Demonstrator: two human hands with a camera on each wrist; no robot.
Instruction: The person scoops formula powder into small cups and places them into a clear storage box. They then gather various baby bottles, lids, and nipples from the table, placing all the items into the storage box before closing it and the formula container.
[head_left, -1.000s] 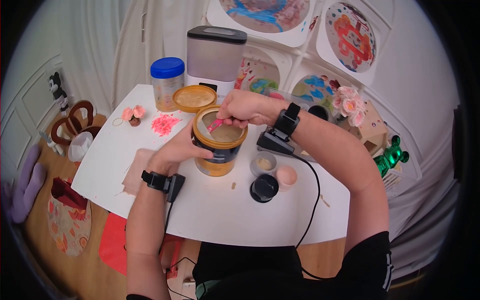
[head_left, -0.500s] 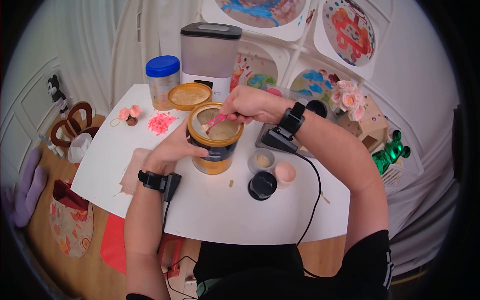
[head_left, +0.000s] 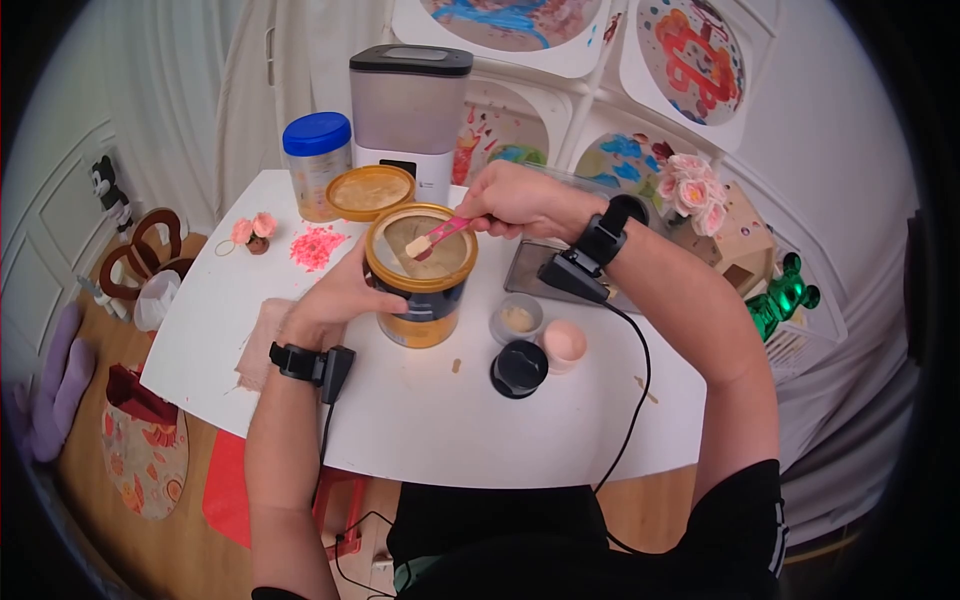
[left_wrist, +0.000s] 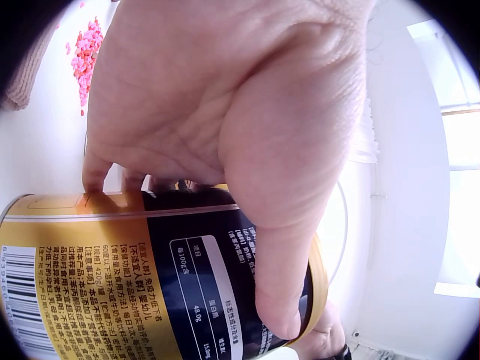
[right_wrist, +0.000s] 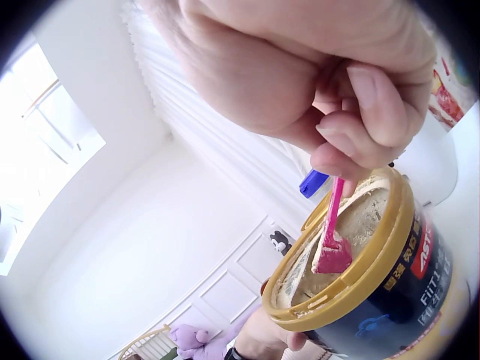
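Observation:
A gold and black tub (head_left: 425,328) of beige powder stands uncovered on the white table. My left hand (head_left: 340,290) grips its side, the thumb lying across the dark label (left_wrist: 210,285) in the left wrist view. My right hand (head_left: 522,202) pinches the handle of a pink scoop (right_wrist: 334,251) over the tub's mouth. Beige powder heaps in the scoop's bowl in the head view. A torn foil seal (right_wrist: 296,274) clings to the inside of the rim. Behind the tub, its gold lid (head_left: 370,190) leans near a blue-capped jar (head_left: 318,165).
Right of the tub stand a small cup with powder (head_left: 517,317), a peach cup (head_left: 565,343) and a black cup (head_left: 519,369). A tall dispenser (head_left: 410,115) rises at the back. Pink bits (head_left: 318,246) and a beige cloth (head_left: 262,345) lie left. A cable hangs from my right wrist.
The right hand has drawn the scoop up from inside the tub and a little to the right, and powder now shows in its bowl. The left hand keeps its grip on the tub.

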